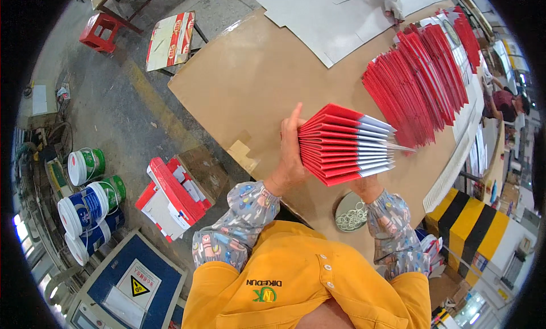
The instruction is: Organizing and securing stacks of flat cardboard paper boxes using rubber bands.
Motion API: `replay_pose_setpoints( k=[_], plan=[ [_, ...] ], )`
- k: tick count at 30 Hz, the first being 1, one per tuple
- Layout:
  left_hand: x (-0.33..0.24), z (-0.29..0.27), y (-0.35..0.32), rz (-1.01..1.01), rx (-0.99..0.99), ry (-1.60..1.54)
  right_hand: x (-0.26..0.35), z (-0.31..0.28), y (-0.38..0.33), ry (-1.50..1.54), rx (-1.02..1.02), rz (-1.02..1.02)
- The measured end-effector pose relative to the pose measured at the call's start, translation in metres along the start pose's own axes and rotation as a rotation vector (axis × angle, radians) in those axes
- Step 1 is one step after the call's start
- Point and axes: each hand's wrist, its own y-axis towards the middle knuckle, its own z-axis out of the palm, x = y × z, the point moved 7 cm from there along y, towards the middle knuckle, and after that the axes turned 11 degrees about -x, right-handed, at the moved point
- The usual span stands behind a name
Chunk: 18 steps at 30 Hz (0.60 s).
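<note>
A fanned stack of folded red-and-white card pieces (335, 144) is held up over the brown table. My left hand (293, 152) grips its folded red end, with one finger pointing away from me along the side. The white ends spread apart toward the right. My right hand (367, 186) is under the stack's near right side; its fingers are hidden behind the cards. Close to my right wrist, a round dish (348, 201) holds pale rubber bands (351, 218).
Rows of similar red cards (412, 84) cover the table's (256, 84) right side. White sheets (324, 21) lie at the far edge, near another person's gloved hand (393, 5). On the floor at left stand paint buckets (85, 206), a carton (202, 172) and a red stool (100, 32).
</note>
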Motion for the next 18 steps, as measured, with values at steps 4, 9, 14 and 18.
replay_pose_setpoints(
  k=[4,9,14,18],
  plan=[
    [-0.003,0.006,0.008,0.101,-0.028,0.043,0.008,-0.002,-0.001,-0.209,-0.036,-0.178],
    [0.022,-0.001,0.001,-0.125,0.023,-0.101,0.070,-0.003,-0.005,-0.880,0.069,-0.880],
    [0.026,0.005,0.006,0.075,0.037,0.102,0.184,-0.053,-0.020,-0.380,-0.286,-0.726],
    [0.016,0.002,0.008,0.105,0.027,0.108,0.242,0.005,-0.012,-0.729,-0.167,-0.887]
  ],
)
